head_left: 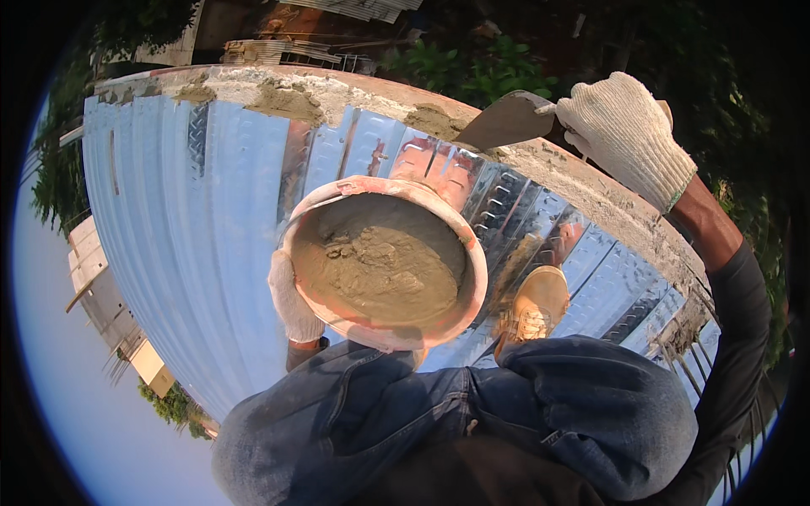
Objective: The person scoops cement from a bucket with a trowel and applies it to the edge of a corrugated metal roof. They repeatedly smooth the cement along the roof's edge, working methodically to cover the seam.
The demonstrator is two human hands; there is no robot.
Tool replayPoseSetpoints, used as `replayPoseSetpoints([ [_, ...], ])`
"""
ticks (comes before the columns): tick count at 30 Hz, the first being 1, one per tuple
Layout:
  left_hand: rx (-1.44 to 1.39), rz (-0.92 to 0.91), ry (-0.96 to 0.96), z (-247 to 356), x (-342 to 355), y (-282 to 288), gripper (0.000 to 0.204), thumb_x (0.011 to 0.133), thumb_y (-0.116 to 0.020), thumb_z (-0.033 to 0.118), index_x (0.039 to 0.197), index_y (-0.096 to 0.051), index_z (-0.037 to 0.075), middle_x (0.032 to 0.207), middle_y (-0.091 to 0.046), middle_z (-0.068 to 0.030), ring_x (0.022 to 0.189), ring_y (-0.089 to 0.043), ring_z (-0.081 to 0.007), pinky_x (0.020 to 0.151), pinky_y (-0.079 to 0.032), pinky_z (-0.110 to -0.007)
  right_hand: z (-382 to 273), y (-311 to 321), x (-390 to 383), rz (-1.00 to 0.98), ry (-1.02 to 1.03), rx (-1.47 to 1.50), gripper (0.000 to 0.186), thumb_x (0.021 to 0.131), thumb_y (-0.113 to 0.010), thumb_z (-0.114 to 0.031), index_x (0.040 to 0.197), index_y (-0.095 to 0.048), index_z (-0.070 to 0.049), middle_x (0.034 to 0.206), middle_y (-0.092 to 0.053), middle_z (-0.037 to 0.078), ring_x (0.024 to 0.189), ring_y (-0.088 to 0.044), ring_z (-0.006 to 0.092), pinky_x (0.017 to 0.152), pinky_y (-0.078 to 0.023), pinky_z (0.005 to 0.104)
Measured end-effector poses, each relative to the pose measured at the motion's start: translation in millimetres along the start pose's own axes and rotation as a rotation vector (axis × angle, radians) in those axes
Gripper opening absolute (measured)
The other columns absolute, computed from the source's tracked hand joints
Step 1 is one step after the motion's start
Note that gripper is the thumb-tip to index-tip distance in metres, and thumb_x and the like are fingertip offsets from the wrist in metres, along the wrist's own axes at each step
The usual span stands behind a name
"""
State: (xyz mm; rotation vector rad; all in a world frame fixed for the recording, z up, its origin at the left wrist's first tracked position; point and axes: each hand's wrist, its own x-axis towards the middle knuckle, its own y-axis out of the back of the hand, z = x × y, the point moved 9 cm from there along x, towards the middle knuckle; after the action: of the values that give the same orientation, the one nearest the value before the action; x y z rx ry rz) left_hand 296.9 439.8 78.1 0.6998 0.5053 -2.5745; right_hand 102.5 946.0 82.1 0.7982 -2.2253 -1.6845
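A round pinkish basin (474,291) of wet grey-brown mortar (380,253) is in front of my knees. My left hand (291,297), in a white knit glove, grips the basin's left side; its fingertips are hidden by the wall. Out at the upper right, my gloved right hand (620,131) is closed round the handle of a trowel (509,120). The trowel's blade points left, over the rough edge of the wall (582,173). Dabs of mortar (287,103) lie along that edge, one of them next to the blade's tip.
Shiny ribbed metal sheeting (228,228) spreads under the basin and my feet. My tan shoe (536,304) stands on it, right of the basin. Steel bars (696,363) stick out at the right. Beyond the wall are green plants (472,72) and stacked sheets (278,52) lower down.
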Motion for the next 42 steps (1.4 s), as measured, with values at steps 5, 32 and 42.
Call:
replayPoseSetpoints([
  [5,0.051,-0.009,-0.021,15.3,-8.3,6.7,0.06,0.123,-0.054,0.044,0.158,-0.063,-0.004,0.155,-0.069,-0.016,0.139,-0.068,-0.0283,0.118,-0.059,-0.048,-4.3,18.9,70.4,-0.424,-0.126,-0.329,0.037,0.108,-0.075,-0.039,0.138,-0.084,-0.019,0.118,-0.087,0.011,0.102,-0.087,0.0268,0.085,-0.072,0.049],
  [32,0.023,-0.033,-0.018,15.1,-4.2,5.6,0.067,0.124,-0.052,0.048,0.165,-0.058,-0.003,0.163,-0.065,-0.0174,0.146,-0.066,-0.0313,0.123,-0.056,-0.05,-12.0,-10.2,95.6,-0.45,-0.181,-0.168,0.05,0.106,-0.081,-0.045,0.146,-0.081,-0.016,0.13,-0.085,0.014,0.113,-0.085,0.0278,0.095,-0.072,0.0487],
  [42,0.024,-0.031,-0.004,8.1,0.9,14.4,0.065,0.123,-0.054,0.047,0.164,-0.059,-0.003,0.163,-0.065,-0.0174,0.146,-0.065,-0.0316,0.124,-0.055,-0.052,-26.7,-28.6,76.0,-0.338,-0.074,-0.142,0.035,0.109,-0.074,-0.038,0.133,-0.086,-0.014,0.109,-0.087,0.014,0.094,-0.087,0.0297,0.079,-0.072,0.047],
])
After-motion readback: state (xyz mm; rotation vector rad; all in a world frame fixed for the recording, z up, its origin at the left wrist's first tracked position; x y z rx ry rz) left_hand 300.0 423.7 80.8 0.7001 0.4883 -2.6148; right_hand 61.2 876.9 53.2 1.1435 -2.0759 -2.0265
